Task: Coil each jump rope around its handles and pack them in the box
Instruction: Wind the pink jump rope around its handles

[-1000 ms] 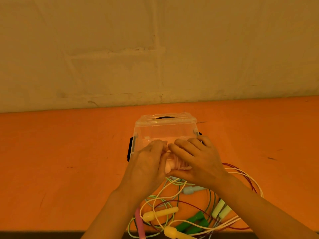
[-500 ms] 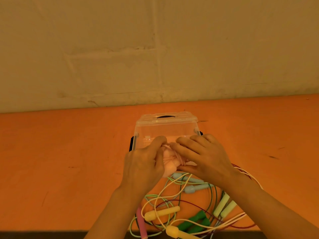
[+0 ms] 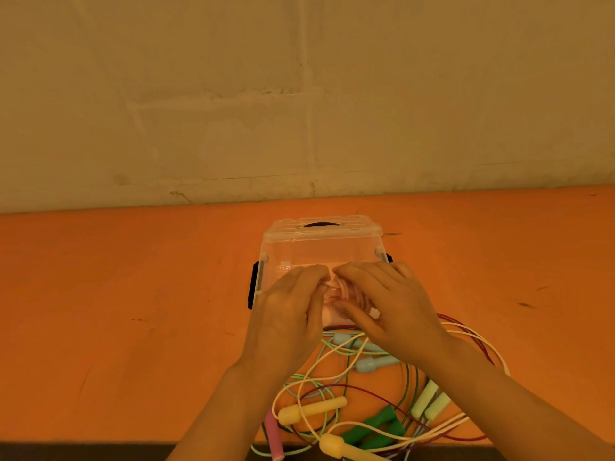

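Observation:
A clear plastic box (image 3: 319,251) with black side latches stands open on the orange table, its lid raised at the back. A pale pink coiled jump rope (image 3: 336,304) sits at the box's near edge, mostly hidden by my hands. My left hand (image 3: 289,314) grips its left side and my right hand (image 3: 389,307) grips its right side, fingers curled over the coil. A tangle of loose ropes lies nearer me: yellow handles (image 3: 312,409), light blue handles (image 3: 366,364), green handles (image 3: 376,427), pale green handles (image 3: 429,400) and a pink handle (image 3: 274,434).
The orange table (image 3: 133,294) stretches wide to both sides of the box. A bare beige wall (image 3: 299,94) rises behind it. The table's near edge runs along the bottom of the view, with the rope tangle reaching it.
Both hands have carried the pink coiled rope forward, from over the tangle up to the near edge of the box. The loose ropes lie as before.

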